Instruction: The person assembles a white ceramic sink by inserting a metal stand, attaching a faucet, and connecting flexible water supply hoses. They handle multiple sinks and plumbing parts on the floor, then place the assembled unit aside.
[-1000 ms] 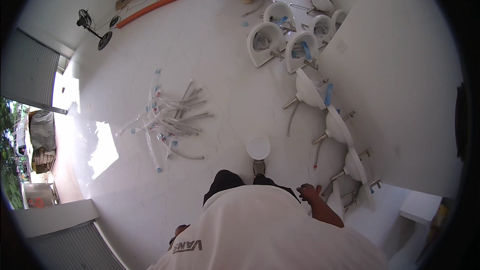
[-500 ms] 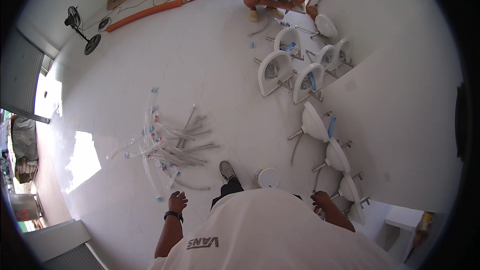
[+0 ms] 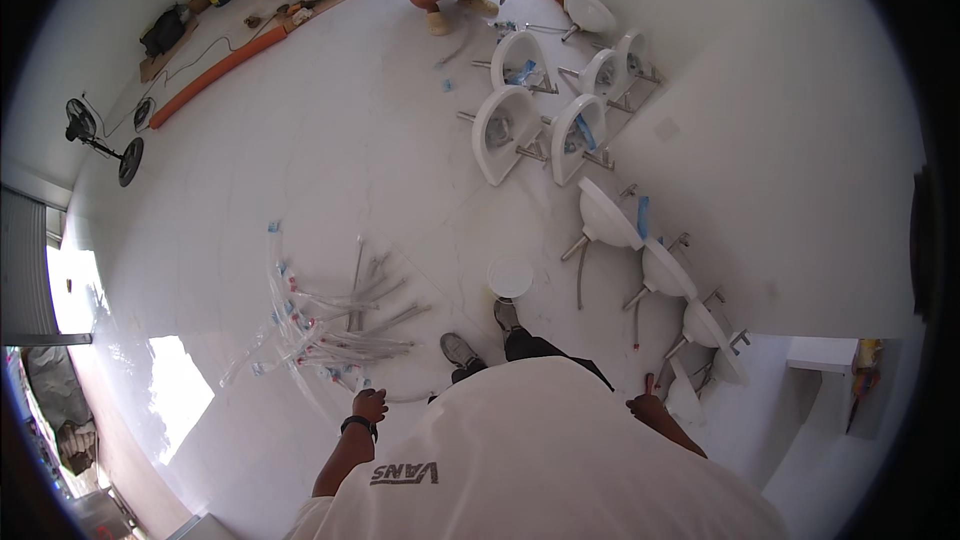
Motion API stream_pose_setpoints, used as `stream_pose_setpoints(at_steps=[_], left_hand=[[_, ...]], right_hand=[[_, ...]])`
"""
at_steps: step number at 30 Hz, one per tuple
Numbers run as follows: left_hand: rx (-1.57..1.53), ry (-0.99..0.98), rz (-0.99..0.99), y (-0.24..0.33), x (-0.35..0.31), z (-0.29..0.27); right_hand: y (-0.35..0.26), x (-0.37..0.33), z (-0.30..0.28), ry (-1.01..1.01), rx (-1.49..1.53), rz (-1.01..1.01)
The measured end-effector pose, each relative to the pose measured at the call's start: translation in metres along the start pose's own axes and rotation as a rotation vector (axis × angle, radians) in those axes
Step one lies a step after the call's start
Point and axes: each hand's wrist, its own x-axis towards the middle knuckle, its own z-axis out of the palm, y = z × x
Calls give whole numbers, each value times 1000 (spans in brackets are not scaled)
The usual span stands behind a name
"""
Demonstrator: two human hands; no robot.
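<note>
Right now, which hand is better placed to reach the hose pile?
Left, likely. The left hand is beside the hose pile; the right hand is across by the washbasins, near something red; can't tell whether it's held.

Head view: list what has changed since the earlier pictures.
The left hand has swung forward from beside the shirt to the near side of the hose pile; whether it touches is unclear. The left shoe, hidden at first, now shows. The white bucket appears to have slid forward, the right shoe just behind it. The right hand still holds a red thing; the hose pile and basins lie as before.
</note>
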Motion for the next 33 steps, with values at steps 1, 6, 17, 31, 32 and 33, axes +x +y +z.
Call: stream_pose_setpoints(at_steps=[1, 6, 17, 31, 32, 33], left_hand=[[-46, -52, 3, 4, 1, 4], [-533, -183, -45, 42, 2, -3], [805, 122, 178, 80, 23, -49], [165, 136, 272, 450, 83, 4], [212, 128, 310, 494, 80, 11], [255, 83, 343, 532, 79, 16]], right_hand=[[10, -2, 9, -5, 53, 36], [9, 23, 30, -12, 183, 64], [-179, 141, -66, 223, 279, 10], [-297, 139, -158, 145, 197, -13], [-322, 135, -160, 145, 231, -35], [-347, 134, -162, 204, 196, -84]])
